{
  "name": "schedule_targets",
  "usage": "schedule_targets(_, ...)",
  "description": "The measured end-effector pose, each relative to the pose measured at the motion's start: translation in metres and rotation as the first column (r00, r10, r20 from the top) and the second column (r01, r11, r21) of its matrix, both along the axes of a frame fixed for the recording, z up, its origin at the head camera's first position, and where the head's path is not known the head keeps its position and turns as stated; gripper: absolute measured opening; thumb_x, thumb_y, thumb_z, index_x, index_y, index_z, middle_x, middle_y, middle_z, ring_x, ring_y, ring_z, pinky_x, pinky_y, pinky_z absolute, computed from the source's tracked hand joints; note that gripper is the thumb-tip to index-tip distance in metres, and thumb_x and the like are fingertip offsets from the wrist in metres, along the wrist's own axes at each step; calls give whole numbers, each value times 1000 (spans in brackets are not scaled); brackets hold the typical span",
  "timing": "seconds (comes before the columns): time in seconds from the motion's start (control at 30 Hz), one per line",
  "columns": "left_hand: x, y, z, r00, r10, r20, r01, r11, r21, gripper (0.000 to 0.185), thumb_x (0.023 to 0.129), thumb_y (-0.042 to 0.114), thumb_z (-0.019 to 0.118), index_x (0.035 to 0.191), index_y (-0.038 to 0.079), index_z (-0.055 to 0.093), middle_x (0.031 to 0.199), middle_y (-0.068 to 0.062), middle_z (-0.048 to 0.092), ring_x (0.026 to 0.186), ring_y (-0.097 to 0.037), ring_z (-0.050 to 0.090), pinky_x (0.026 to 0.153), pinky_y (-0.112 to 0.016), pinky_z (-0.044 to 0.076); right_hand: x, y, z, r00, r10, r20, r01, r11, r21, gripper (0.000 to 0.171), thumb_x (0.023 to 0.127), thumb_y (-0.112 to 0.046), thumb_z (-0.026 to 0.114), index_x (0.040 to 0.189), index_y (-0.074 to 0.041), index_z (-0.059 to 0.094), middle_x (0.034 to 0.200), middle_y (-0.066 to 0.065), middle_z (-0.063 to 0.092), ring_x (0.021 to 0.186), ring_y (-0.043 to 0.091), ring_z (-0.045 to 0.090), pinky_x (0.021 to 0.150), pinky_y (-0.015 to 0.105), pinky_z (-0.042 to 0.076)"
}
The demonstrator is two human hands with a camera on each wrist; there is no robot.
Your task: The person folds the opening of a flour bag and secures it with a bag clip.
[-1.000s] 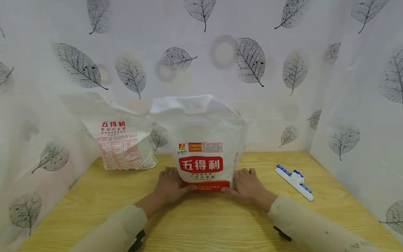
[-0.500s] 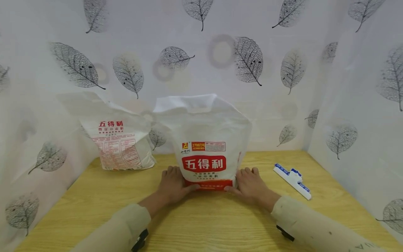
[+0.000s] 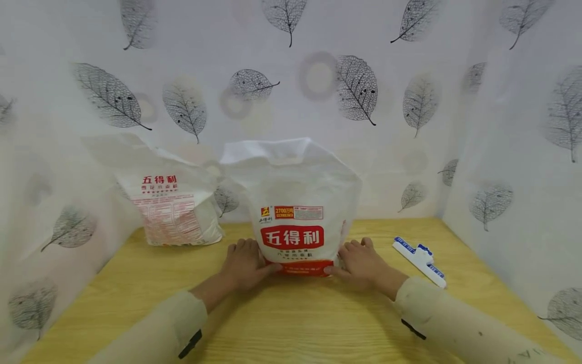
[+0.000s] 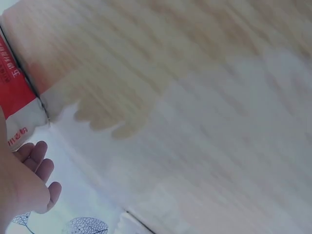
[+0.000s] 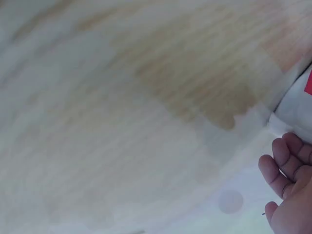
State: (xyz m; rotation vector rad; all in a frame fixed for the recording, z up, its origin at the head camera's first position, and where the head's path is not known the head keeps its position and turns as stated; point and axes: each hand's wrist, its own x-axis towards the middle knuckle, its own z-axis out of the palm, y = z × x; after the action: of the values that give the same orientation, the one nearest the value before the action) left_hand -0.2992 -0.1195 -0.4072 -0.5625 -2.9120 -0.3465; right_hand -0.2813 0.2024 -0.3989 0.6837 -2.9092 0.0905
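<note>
A white flour bag (image 3: 291, 202) with red lettering and a red base band stands upright on the table, its top creased and folded over. My left hand (image 3: 245, 265) rests at its lower left corner, the thumb laid across the front. At the lower right corner is my right hand (image 3: 364, 265), thumb reaching to the front edge. Both wrist views show relaxed, spread fingers beside the bag's side, the left fingers (image 4: 44, 170) and right fingers (image 5: 280, 163) loosely bent and not clenched.
A second flour bag (image 3: 173, 212), its top leaning left, stands at the back left. A blue and white bag sealing clip (image 3: 420, 260) lies on the right of the wooden table (image 3: 295, 323). Leaf-patterned sheeting (image 3: 318, 101) encloses the back and sides.
The bag has shifted slightly right with both hands at its base. Since half a second ago, the thumbs have drawn slightly outward along the front. The clip and second bag stay put.
</note>
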Motion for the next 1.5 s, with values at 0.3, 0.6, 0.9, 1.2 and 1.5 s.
schedule_targets(0.3, 2, -18, 17, 998, -23, -53, 24, 999, 23, 79, 93, 69, 46, 130, 0, 55, 128, -17, 58, 119, -35, 48, 99, -56, 36, -1, 4, 19, 996, 92, -14, -92, 995, 36, 65, 98, -67, 39, 137, -19, 59, 125, 0, 66, 106, 21, 56, 96, 52, 31)
schedule_targets(0.6, 0, -34, 40, 973, -61, -222, 84, 992, 96, 68, 97, 58, 53, 132, -1, 52, 124, -17, 59, 118, -36, 50, 93, -56, 37, -6, 12, 53, 989, 125, -83, -121, 991, 56, 55, 101, -60, 40, 138, -23, 60, 131, 3, 64, 117, 22, 57, 93, 53, 30)
schedule_targets(0.9, -4, -47, 67, 944, -49, -326, 85, 992, 96, 63, 99, 52, 54, 129, -3, 52, 118, -17, 62, 112, -36, 53, 92, -55, 39, -10, 18, 84, 987, 97, -128, -91, 994, 53, 49, 103, -53, 43, 129, -18, 65, 111, 3, 68, 106, 23, 58, 91, 56, 30)
schedule_targets(1.2, -6, -58, 108, 914, 0, -406, 73, 984, 165, 73, 101, 59, 43, 132, -7, 48, 119, -21, 56, 111, -39, 47, 92, -55, 35, -12, 22, 112, 985, 84, -153, -87, 996, -14, 45, 105, -50, 40, 114, -14, 67, 90, -1, 62, 93, 22, 56, 93, 57, 29)
schedule_targets(1.5, -7, -62, 155, 843, 41, -536, 96, 969, 226, 85, 99, 67, 32, 135, -9, 44, 127, -24, 52, 116, -43, 43, 95, -60, 29, -11, 26, 138, 976, 88, -200, -102, 993, -63, 50, 105, -48, 40, 139, -16, 57, 128, 9, 62, 118, 28, 54, 95, 57, 27)
